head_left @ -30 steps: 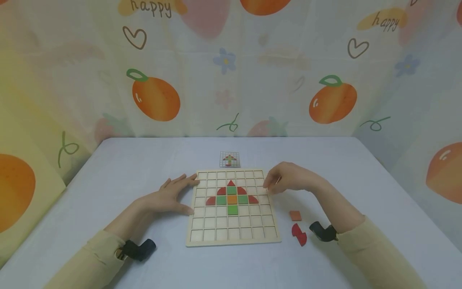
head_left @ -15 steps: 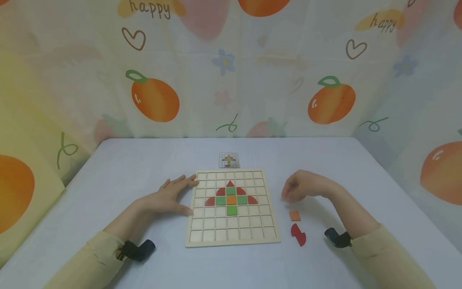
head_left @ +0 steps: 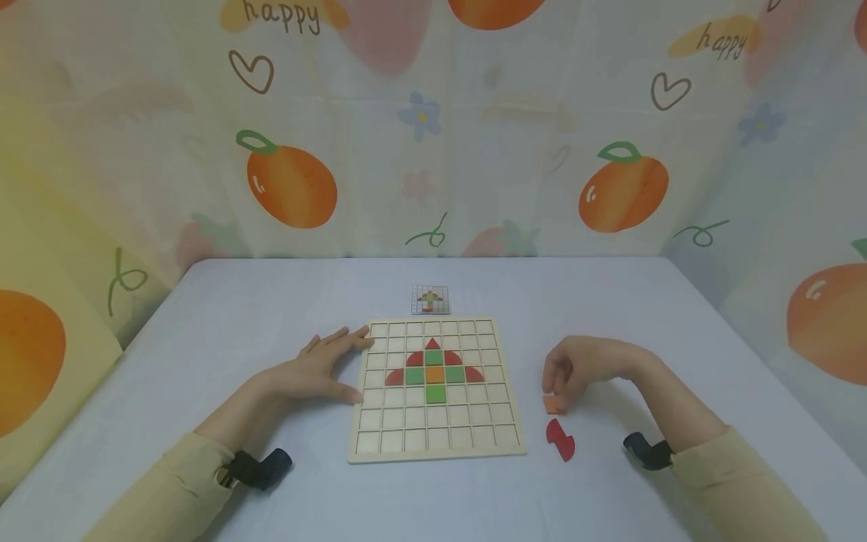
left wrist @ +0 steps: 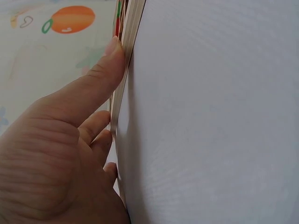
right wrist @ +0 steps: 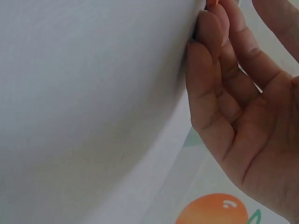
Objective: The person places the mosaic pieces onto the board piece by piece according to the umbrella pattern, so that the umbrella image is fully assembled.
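Observation:
My left hand [head_left: 314,373] rests along the left edge of a wooden grid board [head_left: 393,440], thumb and fingers spread. The left wrist view also shows the thumb [left wrist: 100,77] against the board's side edge. Red, green and orange tiles form a pattern in the board, with an orange square [head_left: 435,375] at its middle. Right of the board, my right hand [head_left: 582,367] reaches down with curled fingers and pinches a loose orange square tile [head_left: 552,405] at the table surface. Only a sliver of orange [right wrist: 212,2] shows past the fingers in the right wrist view.
Two red curved tiles [head_left: 560,440] lie touching on the table, just in front of the right hand. A small pattern card [head_left: 430,299] lies behind the board. The white table [head_left: 271,293] meets a fruit-print curtain [head_left: 474,173].
My right hand has come away from the board's right edge, moved right and toward me, and come down onto the loose orange tile. The left hand stays put.

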{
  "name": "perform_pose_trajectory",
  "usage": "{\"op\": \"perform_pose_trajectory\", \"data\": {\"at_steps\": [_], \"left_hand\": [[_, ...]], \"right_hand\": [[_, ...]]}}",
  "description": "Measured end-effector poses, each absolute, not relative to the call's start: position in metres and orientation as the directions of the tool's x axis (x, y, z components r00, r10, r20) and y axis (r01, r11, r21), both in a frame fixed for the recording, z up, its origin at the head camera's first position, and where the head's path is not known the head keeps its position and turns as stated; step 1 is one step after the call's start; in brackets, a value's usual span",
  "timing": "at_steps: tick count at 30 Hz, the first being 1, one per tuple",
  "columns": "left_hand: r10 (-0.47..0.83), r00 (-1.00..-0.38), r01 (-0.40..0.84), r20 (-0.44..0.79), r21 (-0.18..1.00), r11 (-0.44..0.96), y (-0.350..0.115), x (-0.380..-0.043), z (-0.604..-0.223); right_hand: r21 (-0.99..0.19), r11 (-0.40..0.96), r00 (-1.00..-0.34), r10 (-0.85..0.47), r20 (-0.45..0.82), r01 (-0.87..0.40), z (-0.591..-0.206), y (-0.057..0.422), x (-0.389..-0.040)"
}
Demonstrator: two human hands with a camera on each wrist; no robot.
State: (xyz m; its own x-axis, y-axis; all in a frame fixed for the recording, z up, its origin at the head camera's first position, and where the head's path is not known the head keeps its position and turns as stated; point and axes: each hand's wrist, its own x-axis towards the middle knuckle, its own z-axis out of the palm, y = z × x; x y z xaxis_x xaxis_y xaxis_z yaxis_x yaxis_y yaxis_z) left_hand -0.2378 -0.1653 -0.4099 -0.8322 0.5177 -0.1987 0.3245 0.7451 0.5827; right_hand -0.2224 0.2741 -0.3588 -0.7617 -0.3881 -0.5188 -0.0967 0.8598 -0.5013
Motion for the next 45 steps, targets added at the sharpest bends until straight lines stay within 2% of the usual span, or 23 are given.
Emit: {"op": "perform_pose_trajectory", "data": {"at_steps": [5, 19, 31, 38, 45], "left_hand": [[0.517, -0.834, 0.324, -0.195, 0.585, 0.743, -0.1653, -0.2375, -0.4095], [0.527, -0.828, 0.331, -0.191, 0.593, 0.734, -0.1665, -0.2385, -0.4101], [0.522, -0.831, 0.332, -0.192, 0.582, 0.742, -0.1658, -0.2385, -0.4103], [0.522, -0.831, 0.329, -0.190, 0.589, 0.738, -0.1663, -0.2391, -0.4119], [0.520, -0.832, 0.328, -0.192, 0.586, 0.741, -0.1656, -0.2389, -0.4119]], "right_hand": [[-0.516, 0.848, -0.747, -0.422, -0.514, -0.124, -0.3609, 0.2741, -0.2217], [-0.458, 0.878, -0.793, -0.374, -0.481, -0.136, -0.3645, 0.2665, -0.2175], [-0.477, 0.870, -0.809, -0.366, -0.460, -0.123, -0.3612, 0.2687, -0.2184], [-0.519, 0.841, -0.797, -0.417, -0.437, -0.155, -0.3581, 0.2705, -0.2205], [-0.504, 0.845, -0.808, -0.420, -0.414, -0.180, -0.3554, 0.2666, -0.2242]]}}
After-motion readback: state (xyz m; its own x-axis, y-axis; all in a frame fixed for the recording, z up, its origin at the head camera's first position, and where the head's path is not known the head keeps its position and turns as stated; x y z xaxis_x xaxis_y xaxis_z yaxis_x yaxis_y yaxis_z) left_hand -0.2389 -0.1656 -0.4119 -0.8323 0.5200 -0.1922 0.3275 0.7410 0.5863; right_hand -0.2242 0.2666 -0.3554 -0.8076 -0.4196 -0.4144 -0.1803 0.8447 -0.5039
